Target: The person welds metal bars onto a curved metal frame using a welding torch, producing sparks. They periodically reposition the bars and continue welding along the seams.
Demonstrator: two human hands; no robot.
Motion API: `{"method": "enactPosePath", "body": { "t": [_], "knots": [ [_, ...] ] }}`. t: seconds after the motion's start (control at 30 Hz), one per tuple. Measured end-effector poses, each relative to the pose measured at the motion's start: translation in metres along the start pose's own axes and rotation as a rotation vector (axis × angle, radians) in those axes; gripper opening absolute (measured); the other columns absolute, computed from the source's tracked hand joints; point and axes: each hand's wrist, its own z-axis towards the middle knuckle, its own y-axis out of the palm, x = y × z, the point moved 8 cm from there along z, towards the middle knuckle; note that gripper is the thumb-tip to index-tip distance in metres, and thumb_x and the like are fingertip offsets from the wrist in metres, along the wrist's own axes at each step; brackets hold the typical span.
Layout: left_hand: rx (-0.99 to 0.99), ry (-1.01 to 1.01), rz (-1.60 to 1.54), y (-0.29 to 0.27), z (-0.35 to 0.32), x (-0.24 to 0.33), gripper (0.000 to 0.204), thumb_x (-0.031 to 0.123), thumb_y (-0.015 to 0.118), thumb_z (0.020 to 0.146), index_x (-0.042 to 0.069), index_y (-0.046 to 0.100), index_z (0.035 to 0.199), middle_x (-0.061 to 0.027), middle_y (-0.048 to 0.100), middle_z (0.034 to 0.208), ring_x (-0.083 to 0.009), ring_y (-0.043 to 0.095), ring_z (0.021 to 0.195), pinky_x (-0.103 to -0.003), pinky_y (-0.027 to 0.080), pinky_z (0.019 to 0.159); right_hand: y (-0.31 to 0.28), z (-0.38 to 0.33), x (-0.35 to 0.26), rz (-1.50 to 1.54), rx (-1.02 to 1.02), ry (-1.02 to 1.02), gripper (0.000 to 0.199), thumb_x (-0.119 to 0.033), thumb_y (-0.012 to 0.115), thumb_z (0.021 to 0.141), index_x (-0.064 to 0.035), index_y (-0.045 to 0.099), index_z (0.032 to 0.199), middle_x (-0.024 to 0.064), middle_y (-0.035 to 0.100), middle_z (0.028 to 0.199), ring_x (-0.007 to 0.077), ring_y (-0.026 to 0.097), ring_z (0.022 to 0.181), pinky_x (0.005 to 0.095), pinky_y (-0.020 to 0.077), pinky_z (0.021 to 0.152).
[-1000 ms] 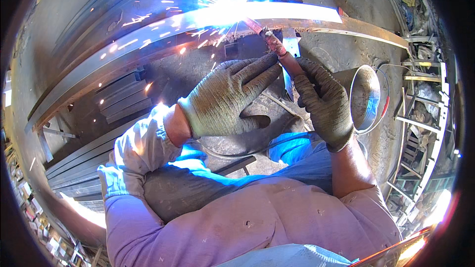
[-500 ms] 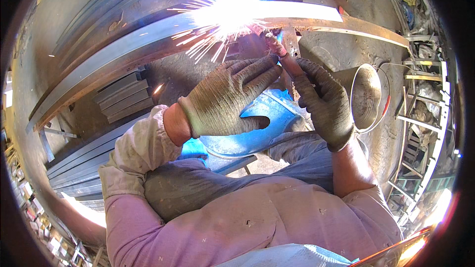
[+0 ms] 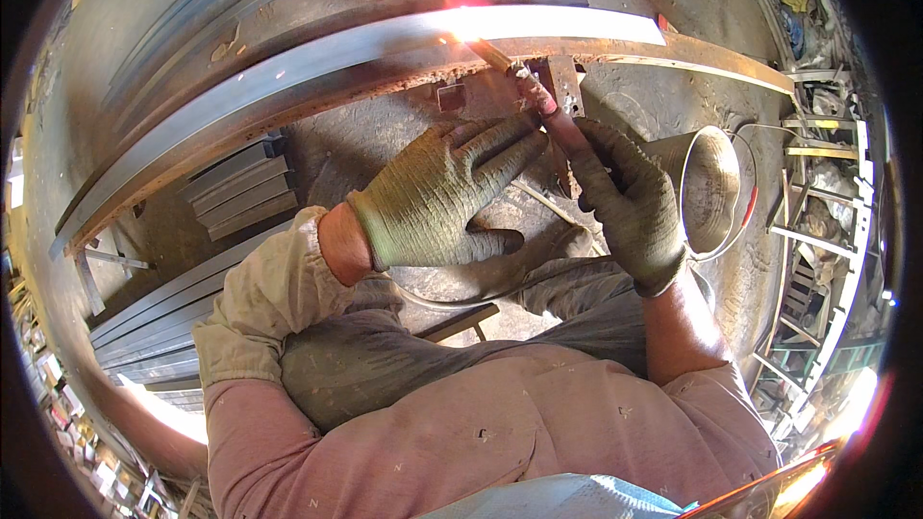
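Observation:
My right hand (image 3: 630,197) in a dirty work glove is closed around the handle of a welding torch (image 3: 531,88). Its nozzle points up and left to a small red-white glow on a long flat steel bar (image 3: 288,69). That bar lies along a rusty steel beam (image 3: 716,56). My left hand (image 3: 437,194), also gloved, is laid out flat with palm down and fingers extended. Its fingertips come up against the torch just ahead of my right hand; whether they bear on it I cannot tell.
A metal bucket (image 3: 713,178) with a wire handle lies tipped beside my right hand. Short steel profiles (image 3: 240,194) are stacked under the beam, with long tubes (image 3: 159,312) at the lower left. A metal rack (image 3: 817,242) stands along the right edge.
The bright arc and its wide spray of sparks have died down to a small glow and a few stray sparks. Blue light has gone from the floor. Both hands have stayed nearly in place.

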Motion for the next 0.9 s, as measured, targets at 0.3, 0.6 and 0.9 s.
{"method": "enactPosePath", "body": {
  "t": [0.3, 0.6, 0.9],
  "knots": [
    [-0.013, 0.006, -0.048, -0.008, 0.002, 0.005, 0.104, 0.049, 0.093, 0.088, 0.004, 0.053, 0.173, -0.0212, 0.04, 0.186, -0.0457, 0.06, 0.152, -0.055, 0.051, 0.125, 0.001, -0.002, 0.005, 0.034, -0.002, 0.049, 0.041, -0.026, 0.075, 0.119, -0.0021, 0.074, 0.152, 0.0035, 0.08, 0.113, 0.0078, 0.069, 0.098, 0.0254, 0.0582, 0.086],
    [0.011, 0.016, -0.037, -0.009, 0.001, 0.006, 0.105, 0.051, 0.089, 0.091, 0.003, 0.048, 0.175, -0.027, 0.044, 0.182, -0.0463, 0.058, 0.156, -0.055, 0.049, 0.129, 0.002, -0.002, 0.007, 0.037, -0.019, -0.006, 0.042, -0.028, 0.075, 0.119, -0.0039, 0.073, 0.153, 0.0057, 0.082, 0.114, 0.0076, 0.069, 0.093, 0.0265, 0.0586, 0.082],
    [0.027, 0.033, -0.105, -0.008, 0.006, 0.007, 0.104, 0.048, 0.093, 0.089, 0.003, 0.052, 0.174, -0.0226, 0.04, 0.186, -0.0448, 0.056, 0.156, -0.054, 0.049, 0.129, -0.007, -0.001, 0.004, -0.061, 0.016, -0.002, 0.046, -0.029, 0.075, 0.119, -0.0001, 0.071, 0.154, 0.0095, 0.083, 0.124, 0.0125, 0.076, 0.11, 0.0304, 0.0627, 0.096]
  ]
}}
